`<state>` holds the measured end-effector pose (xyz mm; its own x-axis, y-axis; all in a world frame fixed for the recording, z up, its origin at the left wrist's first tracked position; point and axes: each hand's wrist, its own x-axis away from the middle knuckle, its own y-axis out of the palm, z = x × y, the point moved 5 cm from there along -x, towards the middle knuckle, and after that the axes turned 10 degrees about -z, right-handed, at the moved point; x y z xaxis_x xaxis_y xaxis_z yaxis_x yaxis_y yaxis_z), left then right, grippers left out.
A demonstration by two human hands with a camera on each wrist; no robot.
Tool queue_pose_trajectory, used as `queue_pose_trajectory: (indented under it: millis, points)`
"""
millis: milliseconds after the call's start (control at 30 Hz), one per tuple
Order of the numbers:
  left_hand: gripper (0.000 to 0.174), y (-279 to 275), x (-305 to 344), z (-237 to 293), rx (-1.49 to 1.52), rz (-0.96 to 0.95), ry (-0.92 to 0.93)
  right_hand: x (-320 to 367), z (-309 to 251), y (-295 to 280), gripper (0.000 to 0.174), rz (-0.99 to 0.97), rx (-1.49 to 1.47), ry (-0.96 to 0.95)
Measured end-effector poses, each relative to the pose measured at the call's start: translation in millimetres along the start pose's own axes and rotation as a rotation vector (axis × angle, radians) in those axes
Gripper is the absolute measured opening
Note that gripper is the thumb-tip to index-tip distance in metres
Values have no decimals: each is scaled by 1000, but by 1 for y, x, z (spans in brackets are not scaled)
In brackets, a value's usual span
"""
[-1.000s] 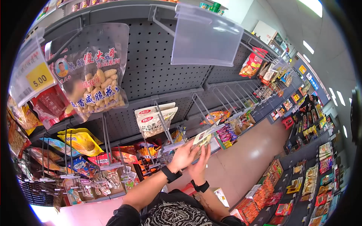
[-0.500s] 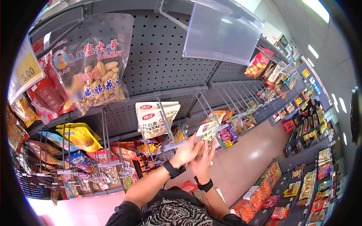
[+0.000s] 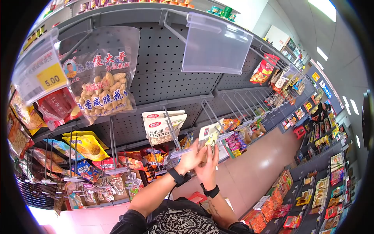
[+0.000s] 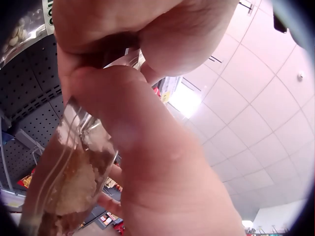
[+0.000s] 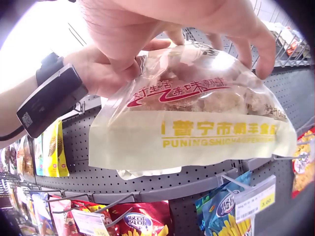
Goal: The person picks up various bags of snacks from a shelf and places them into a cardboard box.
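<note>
Both hands hold a clear and cream snack bag in front of the shelf hooks. Pinched between thumb and fingers, one edge of it is in my left hand. My right hand grips the other side from close by, its fingers spread over the plastic. Pale, lumpy pieces show through the bag, and yellow and red print faces the right wrist view. In the head view a hook's price-tag holder lies beside the left hand.
A pistachio bag hangs left of the hands, with a large peanut bag farther left. Bare hooks stick out to the right. Lower shelves hold colourful packets; another rack stands across the aisle.
The held bag has tilted more upright and shifted a little to the right of its earliest position. Both hands have stayed on it. The head view has shifted slightly.
</note>
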<state>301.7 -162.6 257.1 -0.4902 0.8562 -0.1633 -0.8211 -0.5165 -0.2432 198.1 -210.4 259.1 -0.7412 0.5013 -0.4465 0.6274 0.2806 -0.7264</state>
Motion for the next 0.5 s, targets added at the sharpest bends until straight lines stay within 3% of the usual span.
queue_pose_trajectory:
  millis: [67, 200, 267, 333, 400, 500]
  points:
    - [44, -9, -16, -20, 64, 140, -67, -19, 1, 8, 83, -21, 9, 3]
    - [50, -35, -29, -22, -48, 135, -100, -57, 9, 38, 81, -57, -2, -4]
    - [55, -25, -28, -64, -61, 217, 194, -67, 18, 56, 84, -44, -26, -17]
    - [52, -21, 2, -75, -81, 119, 19, -65, 10, 56, 83, -97, -67, 14]
    - [58, -22, 28, -79, -306, -57, 36, -54, 5, 57, 81, -113, -69, -48]
    - [54, -36, 83, -42, -151, -87, -41, -16, 6, 67, 72, -193, -74, -132]
